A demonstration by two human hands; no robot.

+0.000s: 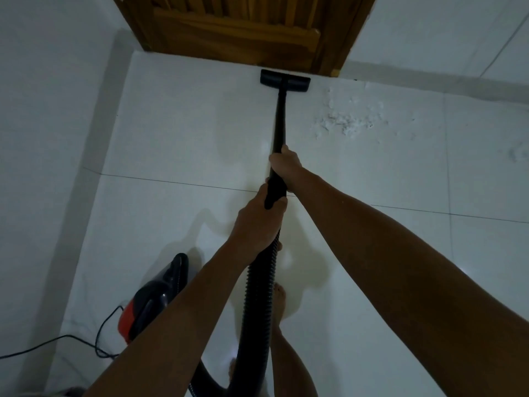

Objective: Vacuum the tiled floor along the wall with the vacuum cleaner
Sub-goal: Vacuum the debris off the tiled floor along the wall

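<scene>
Both hands grip the black wand [279, 121] of the vacuum cleaner. The right hand [284, 164] is wrapped around the tube higher up, toward the nozzle, and the left hand [257, 222] holds the lower end, where the rigid tube meets the ribbed hose [257, 305]. The hands sit close together, one just behind the other. The wand runs straight ahead to the flat black nozzle [285, 80], which rests on the white tiled floor [186, 133] right at the foot of a wooden door [237, 27], just beside its right frame. To the right of the nozzle, near the wall [429, 30], lies a scatter of white debris [347, 118]. The red and black vacuum body [154, 299] stands on the floor at lower left, beside the left forearm, and its black cord [57, 340] trails off to the left edge. A bare foot [279, 302] shows just behind the hose.
</scene>
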